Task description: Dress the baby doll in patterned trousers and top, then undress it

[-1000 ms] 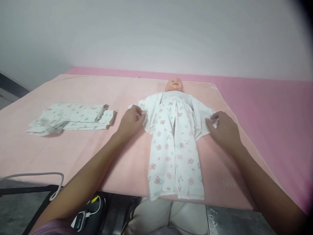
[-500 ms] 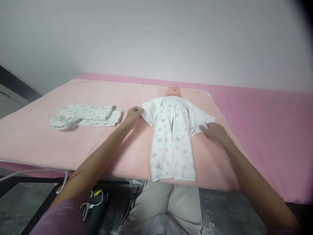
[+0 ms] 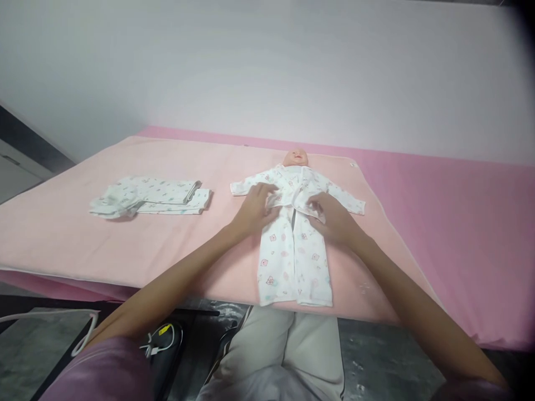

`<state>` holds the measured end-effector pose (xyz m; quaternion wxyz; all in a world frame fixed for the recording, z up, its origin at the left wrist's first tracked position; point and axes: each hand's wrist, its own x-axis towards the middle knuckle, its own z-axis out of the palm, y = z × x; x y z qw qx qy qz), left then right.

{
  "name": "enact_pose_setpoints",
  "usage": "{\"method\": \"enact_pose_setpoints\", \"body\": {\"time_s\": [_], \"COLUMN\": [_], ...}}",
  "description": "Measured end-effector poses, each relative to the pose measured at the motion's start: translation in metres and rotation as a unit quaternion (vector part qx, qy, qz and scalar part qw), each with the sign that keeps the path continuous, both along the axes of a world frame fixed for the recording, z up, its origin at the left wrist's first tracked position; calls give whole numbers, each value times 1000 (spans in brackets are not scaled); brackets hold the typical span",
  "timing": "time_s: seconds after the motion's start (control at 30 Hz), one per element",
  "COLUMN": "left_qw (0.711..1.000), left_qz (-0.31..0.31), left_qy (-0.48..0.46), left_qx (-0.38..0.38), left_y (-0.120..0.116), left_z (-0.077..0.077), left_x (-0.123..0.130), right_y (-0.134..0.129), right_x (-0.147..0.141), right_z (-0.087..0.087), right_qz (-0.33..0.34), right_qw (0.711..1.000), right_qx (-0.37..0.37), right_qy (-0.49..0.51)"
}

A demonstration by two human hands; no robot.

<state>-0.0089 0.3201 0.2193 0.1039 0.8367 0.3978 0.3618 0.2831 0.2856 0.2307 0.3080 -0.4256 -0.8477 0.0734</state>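
Observation:
A baby doll (image 3: 296, 157) lies face up, its head at the far end of the clothes. White printed trousers (image 3: 276, 273) extend towards me, with a dark gap between the legs. Over their upper part lies a white printed baby top (image 3: 295, 181), sleeves spread to both sides. My left hand (image 3: 257, 209) rests on the top's lower left side, fingers and thumb apart. On the lower right side, my right hand (image 3: 332, 217) is at the hem with bent fingers, thumb apart from them. Whether the doll's arms are inside the sleeves is hidden.
Folded white printed clothes (image 3: 167, 195) lie to the left on a light pink mat (image 3: 175, 250). A brighter pink cover (image 3: 451, 234) shows beneath the mat. Below the edge are a white cable (image 3: 90, 328) and a dark case-like object (image 3: 169, 356).
Both hands have moved inward from the sleeve ends to the top's lower sides. The top was raised and spread wide; now its patterned front lies flatter, with sleeves narrower and straight.

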Motion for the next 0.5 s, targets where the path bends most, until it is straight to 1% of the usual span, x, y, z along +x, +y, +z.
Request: {"method": "enact_pose_setpoints", "body": {"time_s": [0.07, 0.1, 0.17, 0.23, 0.3, 0.33, 0.37, 0.4, 0.43, 0.5], "left_qw": [999, 998, 994, 993, 992, 992, 992, 994, 996, 996], "left_qz": [31, 36, 25, -5, -55, -76, -88, -85, -67, 12], "left_qy": [8, 21, 52, 71, 77, 72, 62, 45, 24, -17], "left_qx": [-32, -54, -89, -96, -85, -75, -65, -59, -60, -91], "left_y": [-4, -6, -10, -15, -16, -13, -6, 5, 20, 58], "left_z": [-16, -22, -29, -30, -25, -21, -16, -10, -3, 13], "left_x": [-21, -29, -38, -43, -47, -48, -49, -47, -43, -26], "right_y": [-12, -16, -21, -22, -19, -13, -5, 8, 23, 63], "right_x": [14, 20, 29, 35, 40, 42, 44, 44, 42, 33], "right_z": [-19, -25, -30, -26, -19, -14, -9, -3, 2, 15], "right_qz": [-58, -68, -47, 5, 54, 63, 57, 35, 3, -67], "right_qw": [998, 998, 998, 997, 996, 997, 998, 999, 998, 993], "right_qx": [3, 5, 16, 23, 13, 2, -10, -20, -27, -41], "right_qy": [5, -5, -40, -67, -65, -46, -17, 16, 49, 85]}}
